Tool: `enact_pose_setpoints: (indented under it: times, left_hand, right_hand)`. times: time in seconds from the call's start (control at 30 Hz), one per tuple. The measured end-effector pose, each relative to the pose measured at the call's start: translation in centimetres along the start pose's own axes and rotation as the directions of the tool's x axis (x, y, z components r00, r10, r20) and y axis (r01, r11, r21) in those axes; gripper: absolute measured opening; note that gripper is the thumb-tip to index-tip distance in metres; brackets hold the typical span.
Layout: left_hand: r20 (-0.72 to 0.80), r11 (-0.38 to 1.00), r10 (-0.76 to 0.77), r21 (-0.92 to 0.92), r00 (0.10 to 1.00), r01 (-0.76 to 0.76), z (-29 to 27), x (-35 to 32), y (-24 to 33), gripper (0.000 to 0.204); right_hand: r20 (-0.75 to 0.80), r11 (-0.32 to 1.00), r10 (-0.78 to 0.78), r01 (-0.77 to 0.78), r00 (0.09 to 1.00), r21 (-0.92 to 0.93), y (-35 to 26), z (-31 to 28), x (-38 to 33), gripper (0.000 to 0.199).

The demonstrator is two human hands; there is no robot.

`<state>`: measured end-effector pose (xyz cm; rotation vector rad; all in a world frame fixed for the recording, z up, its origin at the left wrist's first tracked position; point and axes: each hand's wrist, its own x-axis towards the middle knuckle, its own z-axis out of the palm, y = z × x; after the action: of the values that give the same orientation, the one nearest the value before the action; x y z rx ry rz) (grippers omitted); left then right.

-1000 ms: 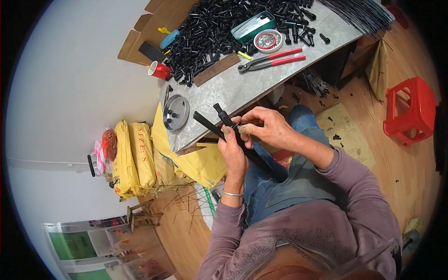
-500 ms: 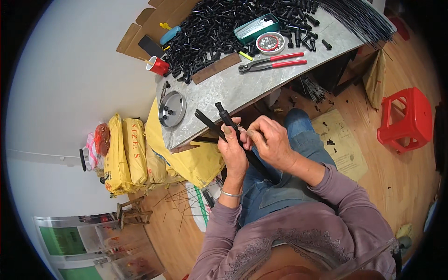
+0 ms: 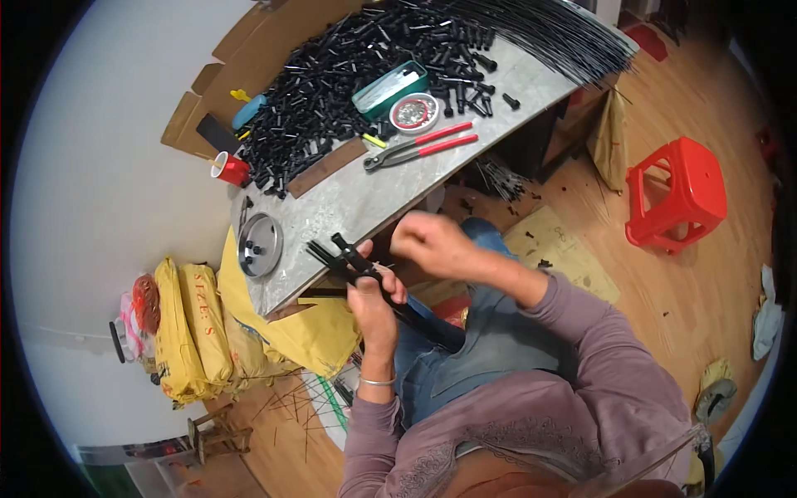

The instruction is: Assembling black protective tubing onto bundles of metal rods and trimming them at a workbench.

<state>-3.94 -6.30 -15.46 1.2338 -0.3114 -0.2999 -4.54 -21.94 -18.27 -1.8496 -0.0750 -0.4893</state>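
Note:
My left hand [image 3: 375,309] is closed around a bundle of slim black rods [image 3: 324,256], which slants from the table edge down over my lap. Among them is a thicker black tube with a ringed tip [image 3: 342,244]. A small pale strip shows at the fingers of this hand; what it is I cannot make out. Just to the right, apart from the bundle, is my right hand [image 3: 438,246], blurred by motion with its fingers curled in. Anything between those fingers is hidden.
On the grey table [image 3: 320,199] lie heaped black bolt-like parts [image 3: 332,79], a teal box [image 3: 390,90], a tub of small metal bits [image 3: 414,112], red-handled pincers [image 3: 423,148], a round metal dish [image 3: 260,245] and long black rods [image 3: 548,41]. A red stool [image 3: 677,195] stands right.
My right hand has drawn away from the bundle, where its fingers were pinching close to the left hand. The left hand still grips the rods. The whole view has shifted.

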Motion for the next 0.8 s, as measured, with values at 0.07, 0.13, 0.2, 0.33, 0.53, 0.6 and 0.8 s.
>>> enact_pose_setpoints:
  times: [0.07, 0.13, 0.2, 0.33, 0.53, 0.6, 0.8]
  left_hand:
    - [0.015, 0.997, 0.008, 0.08, 1.0, -0.009, 0.0, -0.3, 0.2, 0.059]
    - [-0.02, 0.997, -0.024, 0.069, 1.0, 0.025, -0.2, -0.2, 0.1, 0.052]
    - [-0.031, 0.998, -0.023, 0.059, 0.999, 0.025, -0.1, -0.1, 0.0, 0.05]
    - [-0.037, 0.997, -0.066, -0.029, 0.997, 0.065, 0.2, -0.5, 0.6, 0.047]
    - [-0.109, 0.994, -0.109, -0.023, 0.988, 0.107, -0.7, -0.6, 0.3, 0.044]
    - [-0.145, 0.996, -0.082, 0.01, 0.986, 0.085, 0.1, -0.4, 0.3, 0.046]
    - [-0.213, 0.998, -0.055, 0.007, 0.975, 0.058, -1.6, -0.2, -0.3, 0.051]
  right_hand:
    - [-0.193, 0.959, -0.109, 0.052, 0.975, -0.279, 0.0, -2.9, 2.5, 0.012]
    - [-0.253, 0.832, -0.271, 0.094, 0.929, -0.547, 1.3, -5.6, 5.0, 0.012]
    - [-0.203, 0.683, -0.331, 0.085, 0.922, -0.725, 3.3, -7.4, 6.8, 0.015]
    - [-0.135, 0.513, -0.194, -0.017, 0.972, -0.858, 4.0, -7.8, 7.9, 0.02]
    - [0.086, 0.471, -0.331, 0.244, 0.94, -0.848, 4.2, -5.4, 7.7, 0.03]
    - [0.145, 0.451, -0.324, 0.288, 0.935, -0.845, 4.9, -5.2, 8.5, 0.028]
    - [0.058, 0.961, 0.186, -0.169, 0.981, -0.22, -0.2, -6.8, 6.2, 0.017]
